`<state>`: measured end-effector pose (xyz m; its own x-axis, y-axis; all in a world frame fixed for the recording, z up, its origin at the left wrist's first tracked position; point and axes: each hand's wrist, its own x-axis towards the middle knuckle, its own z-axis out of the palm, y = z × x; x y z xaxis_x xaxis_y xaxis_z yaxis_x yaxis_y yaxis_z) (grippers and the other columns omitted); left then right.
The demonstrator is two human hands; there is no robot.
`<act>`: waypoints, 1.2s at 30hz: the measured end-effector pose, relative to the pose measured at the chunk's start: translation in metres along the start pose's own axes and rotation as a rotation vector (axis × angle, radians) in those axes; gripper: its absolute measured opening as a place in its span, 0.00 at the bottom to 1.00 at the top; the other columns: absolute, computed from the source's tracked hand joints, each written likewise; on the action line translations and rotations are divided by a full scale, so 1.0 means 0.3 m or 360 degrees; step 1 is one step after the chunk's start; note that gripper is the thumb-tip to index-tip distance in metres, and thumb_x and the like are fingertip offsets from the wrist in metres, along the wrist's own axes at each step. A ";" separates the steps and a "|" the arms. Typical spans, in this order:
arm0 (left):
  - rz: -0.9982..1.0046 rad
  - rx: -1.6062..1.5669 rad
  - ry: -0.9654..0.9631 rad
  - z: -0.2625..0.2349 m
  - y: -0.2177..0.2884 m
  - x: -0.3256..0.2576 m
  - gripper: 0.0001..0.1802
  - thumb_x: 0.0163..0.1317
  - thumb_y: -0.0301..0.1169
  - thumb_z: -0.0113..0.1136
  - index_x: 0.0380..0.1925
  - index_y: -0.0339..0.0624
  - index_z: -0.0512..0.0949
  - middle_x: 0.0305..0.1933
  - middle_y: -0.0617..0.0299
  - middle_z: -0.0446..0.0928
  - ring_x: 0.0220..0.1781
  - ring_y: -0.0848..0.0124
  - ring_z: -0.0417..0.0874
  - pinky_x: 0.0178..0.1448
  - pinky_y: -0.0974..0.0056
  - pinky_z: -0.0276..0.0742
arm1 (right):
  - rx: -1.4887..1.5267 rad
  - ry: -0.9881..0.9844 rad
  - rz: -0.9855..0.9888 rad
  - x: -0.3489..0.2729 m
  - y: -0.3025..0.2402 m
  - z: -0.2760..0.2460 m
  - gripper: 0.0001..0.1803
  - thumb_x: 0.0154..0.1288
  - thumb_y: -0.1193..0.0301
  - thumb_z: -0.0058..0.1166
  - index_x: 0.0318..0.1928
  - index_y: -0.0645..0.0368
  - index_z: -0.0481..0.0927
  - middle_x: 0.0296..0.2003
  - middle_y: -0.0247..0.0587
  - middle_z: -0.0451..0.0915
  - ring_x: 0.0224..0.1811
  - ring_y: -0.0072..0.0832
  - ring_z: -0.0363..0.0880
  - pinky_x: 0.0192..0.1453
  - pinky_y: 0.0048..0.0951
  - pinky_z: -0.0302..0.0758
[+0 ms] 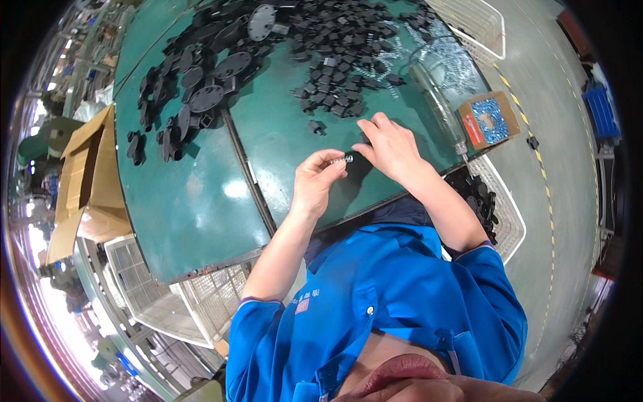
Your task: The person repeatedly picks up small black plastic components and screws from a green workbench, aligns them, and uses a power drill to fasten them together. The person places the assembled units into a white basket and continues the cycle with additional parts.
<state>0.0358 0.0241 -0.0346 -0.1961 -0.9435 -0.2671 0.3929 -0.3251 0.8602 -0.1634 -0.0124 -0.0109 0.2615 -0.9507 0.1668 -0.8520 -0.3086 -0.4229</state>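
Over the front part of the green table, my left hand (313, 182) is closed, pinching a small metal coil spring (344, 160) between thumb and fingertips. Close by on the right, my right hand (392, 149) is curled with its thumb near the spring's end. Between its thumb and forefinger shows a small dark piece, mostly hidden by the fingers. One small black plastic block (316, 127) lies just beyond the hands. Past it spreads a heap of similar black blocks (338, 80), and silvery springs (445, 63) are scattered at the far right.
Larger black parts with round flat plates (206, 98) lie at the table's far left. A power screwdriver (434, 100) lies at right, beside a cardboard box of bluish screws (492, 120). White baskets (512, 214) flank the table; an open carton (84, 174) stands left.
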 end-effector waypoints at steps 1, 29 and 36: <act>-0.0058 -0.0081 0.0059 -0.017 0.010 -0.024 0.10 0.64 0.19 0.61 0.46 0.33 0.79 0.41 0.58 0.81 0.38 0.71 0.82 0.47 0.65 0.81 | -0.0155 -0.0105 0.0011 0.024 -0.009 0.031 0.14 0.58 0.69 0.65 0.44 0.58 0.81 0.39 0.45 0.76 0.38 0.44 0.82 0.42 0.40 0.80; -0.0027 0.0499 -0.0378 0.093 0.108 0.003 0.08 0.65 0.24 0.64 0.41 0.33 0.80 0.35 0.56 0.83 0.33 0.73 0.82 0.40 0.69 0.79 | 0.1142 0.0121 -0.0490 -0.141 0.026 -0.169 0.18 0.57 0.80 0.64 0.49 0.60 0.82 0.43 0.44 0.78 0.39 0.31 0.82 0.41 0.30 0.80; -0.0070 -0.0007 -0.0393 0.112 0.055 0.005 0.07 0.65 0.23 0.63 0.42 0.34 0.79 0.36 0.54 0.82 0.33 0.71 0.82 0.41 0.67 0.81 | 0.1379 0.0340 -0.0310 -0.159 0.034 -0.134 0.14 0.61 0.78 0.63 0.48 0.65 0.81 0.43 0.46 0.78 0.42 0.32 0.83 0.46 0.29 0.82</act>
<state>0.0118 0.0196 -0.0062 -0.4265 -0.8845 -0.1893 0.3829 -0.3661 0.8481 -0.2028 0.0310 0.0127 0.2019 -0.8797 0.4305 -0.1399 -0.4609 -0.8763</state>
